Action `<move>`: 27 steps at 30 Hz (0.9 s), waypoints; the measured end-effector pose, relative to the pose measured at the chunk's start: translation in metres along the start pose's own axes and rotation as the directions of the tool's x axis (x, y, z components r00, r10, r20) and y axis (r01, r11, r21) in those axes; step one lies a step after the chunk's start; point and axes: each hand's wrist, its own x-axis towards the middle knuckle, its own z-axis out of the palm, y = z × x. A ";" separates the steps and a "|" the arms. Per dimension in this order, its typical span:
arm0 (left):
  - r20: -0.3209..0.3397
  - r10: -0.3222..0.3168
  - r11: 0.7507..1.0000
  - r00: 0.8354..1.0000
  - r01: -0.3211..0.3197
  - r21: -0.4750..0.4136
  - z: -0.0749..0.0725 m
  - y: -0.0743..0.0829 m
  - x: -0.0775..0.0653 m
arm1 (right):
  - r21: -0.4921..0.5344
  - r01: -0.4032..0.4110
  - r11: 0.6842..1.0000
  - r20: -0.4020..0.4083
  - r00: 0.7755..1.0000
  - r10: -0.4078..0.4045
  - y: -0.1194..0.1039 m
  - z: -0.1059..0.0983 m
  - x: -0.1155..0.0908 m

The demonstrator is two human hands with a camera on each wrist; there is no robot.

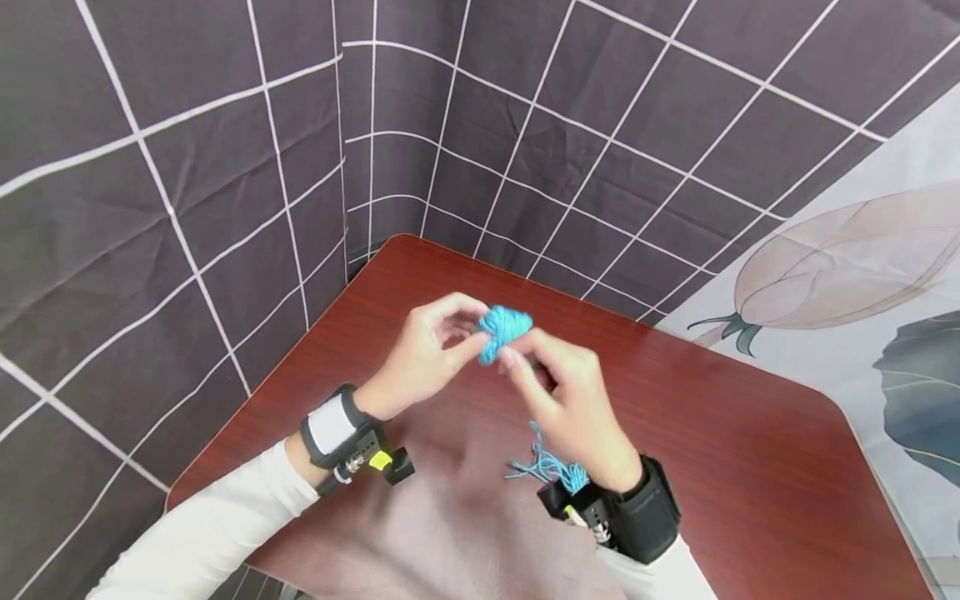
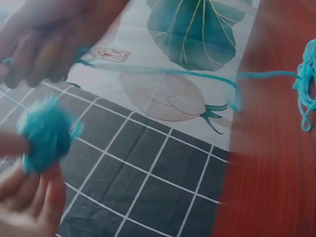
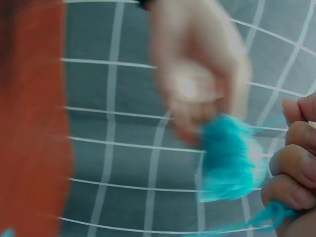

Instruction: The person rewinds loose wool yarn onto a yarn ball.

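A small wound ball of bright blue yarn (image 1: 504, 332) is held up over the table. My left hand (image 1: 429, 354) grips it between thumb and fingers, seen also in the left wrist view, where the ball (image 2: 47, 133) is blurred. Close by on the right, my right hand (image 1: 570, 392) pinches the yarn strand (image 3: 269, 215) with curled fingers. In the left wrist view the strand (image 2: 197, 74) stretches from the right hand (image 2: 44, 44) toward a loose bundle of the same yarn (image 2: 307, 84) on the table.
The reddish-brown wooden table (image 1: 720, 433) spans the space under both hands. Behind it hangs a dark cloth with white grid lines (image 1: 570, 150); at the right is a white cloth with a flower print (image 1: 840, 267). Loose yarn ends (image 1: 551, 467) lie beside the right wrist.
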 end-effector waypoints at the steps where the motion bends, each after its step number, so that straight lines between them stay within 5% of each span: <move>1: 0.060 0.000 1.000 0.998 0.000 -0.013 -0.001 -0.001 -0.002 | -0.006 0.007 1.000 -0.025 1.000 -0.007 0.000 -0.004 0.006; 4: 0.224 0.007 0.991 0.975 0.023 -0.130 -0.003 0.002 -0.007 | -0.023 -0.004 1.000 -0.063 0.998 0.002 0.012 -0.010 0.016; 7: 0.254 0.017 0.961 0.967 0.055 -0.271 -0.006 0.007 -0.008 | -0.020 -0.040 0.999 -0.052 0.998 0.038 0.027 -0.005 0.009; 12: 0.035 -0.040 0.932 0.999 0.050 -0.360 -0.008 0.011 -0.001 | -0.014 -0.123 0.992 0.062 0.990 0.124 0.031 0.016 -0.014; 15: -0.097 -0.064 0.962 0.993 0.035 -0.270 -0.007 0.009 0.003 | 0.008 -0.141 0.990 0.181 0.974 0.138 0.018 0.020 -0.021; 18: -0.149 -0.072 0.992 0.986 0.055 -0.116 -0.007 0.004 0.004 | 0.080 -0.091 0.993 0.188 0.979 0.074 0.001 0.013 -0.017; 22: -0.032 -0.076 0.997 0.997 0.077 0.003 -0.006 0.001 0.000 | 0.137 -0.009 0.991 -0.017 1.000 0.012 -0.009 -0.007 0.002; 27: 0.207 -0.025 0.990 0.978 0.053 -0.129 -0.005 0.005 -0.008 | 0.103 -0.071 0.992 -0.136 0.987 0.085 0.016 -0.022 0.011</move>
